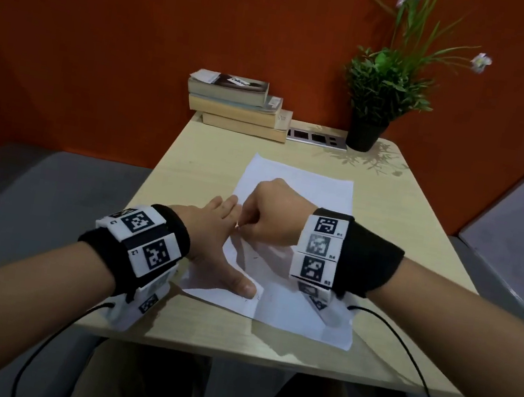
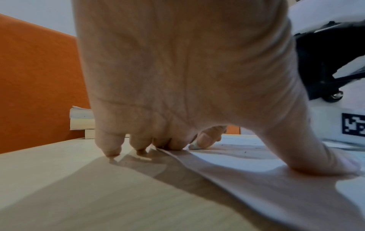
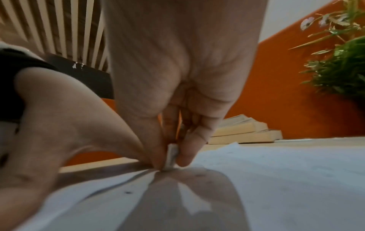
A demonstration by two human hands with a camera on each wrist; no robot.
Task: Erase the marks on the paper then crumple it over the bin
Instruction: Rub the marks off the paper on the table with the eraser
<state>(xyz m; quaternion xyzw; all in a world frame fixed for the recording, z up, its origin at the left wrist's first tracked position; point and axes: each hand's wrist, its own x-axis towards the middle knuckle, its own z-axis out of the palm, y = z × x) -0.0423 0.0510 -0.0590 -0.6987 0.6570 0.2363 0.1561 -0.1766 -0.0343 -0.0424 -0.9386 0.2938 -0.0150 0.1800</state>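
Head view shows a white sheet of paper (image 1: 301,197) lying flat on the wooden surface (image 1: 397,218), with a few small dark marks near its close end. The left hand (image 1: 213,238) lies on the paper's left edge with its fingers straight and spread, and the thumb presses the sheet down. The right hand (image 1: 272,213) sits just beside it, with fingers curled round a small white eraser (image 3: 171,156). In the right wrist view the eraser's tip touches the paper. A stack of books (image 1: 237,106) and a potted plant (image 1: 382,90) stand at the far end.
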